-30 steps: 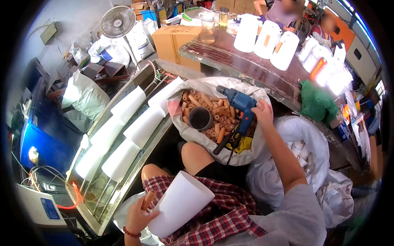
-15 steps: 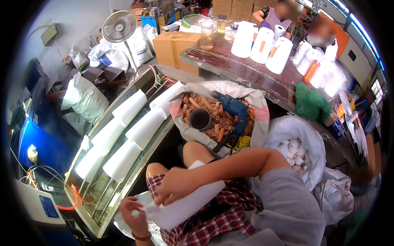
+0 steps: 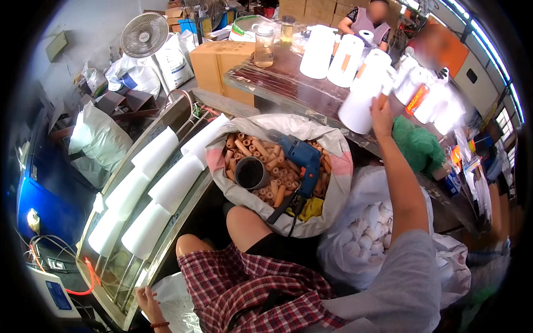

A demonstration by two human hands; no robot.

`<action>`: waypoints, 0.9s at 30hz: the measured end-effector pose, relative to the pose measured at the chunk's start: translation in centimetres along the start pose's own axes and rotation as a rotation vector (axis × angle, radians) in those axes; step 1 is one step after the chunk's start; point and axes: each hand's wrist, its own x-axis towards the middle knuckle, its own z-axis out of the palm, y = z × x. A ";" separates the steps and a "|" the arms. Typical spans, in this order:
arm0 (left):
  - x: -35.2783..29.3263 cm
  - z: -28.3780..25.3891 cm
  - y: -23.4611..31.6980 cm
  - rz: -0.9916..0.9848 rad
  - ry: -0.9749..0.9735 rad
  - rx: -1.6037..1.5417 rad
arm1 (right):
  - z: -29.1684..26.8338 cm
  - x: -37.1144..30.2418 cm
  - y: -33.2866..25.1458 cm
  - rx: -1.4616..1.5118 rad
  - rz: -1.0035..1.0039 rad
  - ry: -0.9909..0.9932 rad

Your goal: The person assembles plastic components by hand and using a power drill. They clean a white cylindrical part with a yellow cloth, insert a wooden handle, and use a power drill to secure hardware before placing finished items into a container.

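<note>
My right arm stretches out to the dark table's near edge. There my right hand (image 3: 381,117) is closed at the side of a white tapered cone (image 3: 356,112), and a small brown piece shows by its fingertips. The cone leans slightly, wide end down; whether its base rests on the table I cannot tell. More white cones (image 3: 342,60) stand just beyond it. At the lower left, my left hand (image 3: 149,305) holds nothing, its fingers apart, beside a clear plastic bag (image 3: 176,302).
Two rows of white cones (image 3: 145,228) sit on metal rods at the left. An open sack (image 3: 327,213) before my knees holds brown tubes, a dark cup (image 3: 251,173) and a blue power drill (image 3: 300,155). White round pieces (image 3: 366,236) fill another sack. Two people sit across the table.
The white cone has gone from my lap to the table's edge with my right hand. My left hand has moved down and left, away from it. The view has shifted slightly.
</note>
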 end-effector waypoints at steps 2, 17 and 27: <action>0.7 -0.7 -2.1 -0.004 0.019 0.072 | -0.1 1.4 2.7 -0.008 0.038 0.027; -2.6 -15.3 -14.2 -0.489 0.036 0.838 | 15.2 15.5 14.0 -0.331 0.036 -0.358; -9.2 -18.8 -19.5 -0.638 0.327 0.847 | 10.3 0.2 3.5 -0.187 -0.134 -0.670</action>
